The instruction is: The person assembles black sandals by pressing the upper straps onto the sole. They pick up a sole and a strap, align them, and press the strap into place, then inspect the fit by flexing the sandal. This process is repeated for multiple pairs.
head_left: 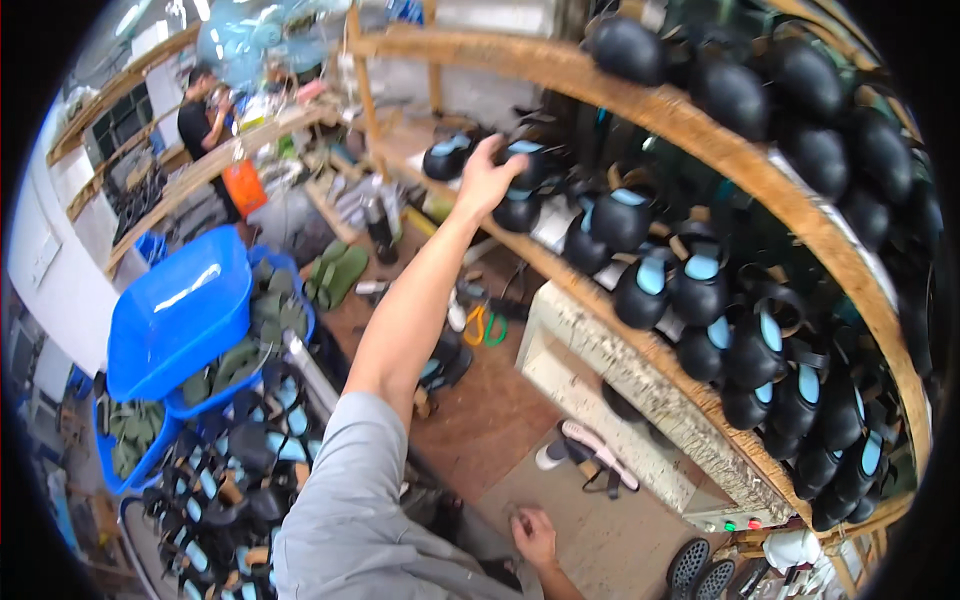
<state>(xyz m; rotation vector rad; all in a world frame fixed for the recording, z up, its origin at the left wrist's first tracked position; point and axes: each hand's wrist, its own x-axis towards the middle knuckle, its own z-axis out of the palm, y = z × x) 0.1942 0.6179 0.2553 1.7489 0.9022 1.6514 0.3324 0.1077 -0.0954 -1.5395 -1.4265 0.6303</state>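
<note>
The left hand (488, 175) was stretched far out to a black shoe form with a pale blue top (522, 160) at the far end of a wooden shelf (640, 345), its fingers closed loosely on it, while the right hand (535, 535) was held low and empty, fingers slightly spread. The form was packed in a tight row just beside the hand. At such a reach, neighbouring forms (618, 218) could be knocked off the shelf.

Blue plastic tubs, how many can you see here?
2, maybe more hidden. One blue tub lies tipped at the left, resting on a second blue tub below, which holds green insoles. The left hand reaches the shelf.
</note>
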